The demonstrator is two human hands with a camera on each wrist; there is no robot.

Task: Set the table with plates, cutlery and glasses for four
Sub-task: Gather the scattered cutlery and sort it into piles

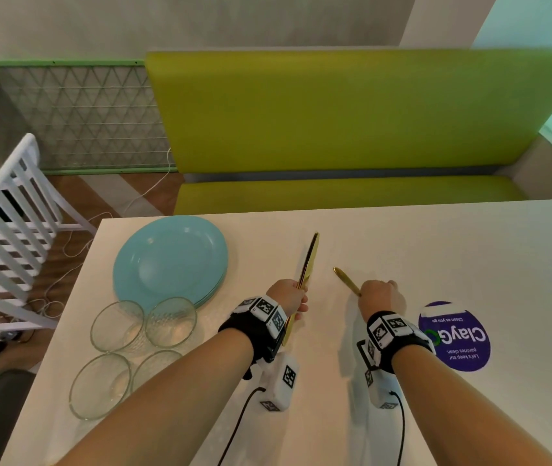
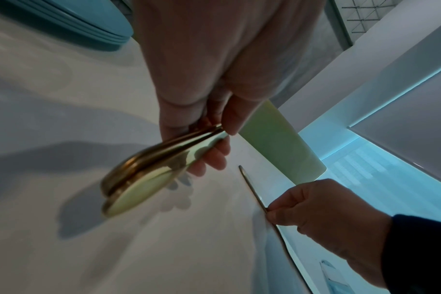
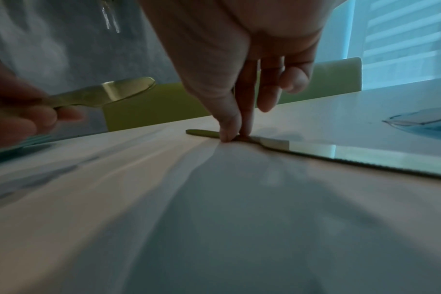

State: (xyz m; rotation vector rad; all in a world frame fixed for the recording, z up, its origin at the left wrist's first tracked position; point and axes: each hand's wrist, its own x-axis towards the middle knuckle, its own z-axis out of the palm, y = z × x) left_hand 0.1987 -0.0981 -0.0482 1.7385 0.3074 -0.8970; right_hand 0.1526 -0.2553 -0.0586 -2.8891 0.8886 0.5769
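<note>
My left hand grips a small bundle of gold knives and holds them tilted above the white table; their rounded ends fill the left wrist view. My right hand pinches the handle of a single gold knife that lies flat on the table; thumb and forefinger press on it, and its blade runs back under the wrist. A stack of teal plates sits at the table's far left. Several clear glass bowls stand in front of the plates.
A round purple sticker is on the table to the right of my right hand. A green bench runs along the far side. A white slatted chair and cables on the floor are off the left edge.
</note>
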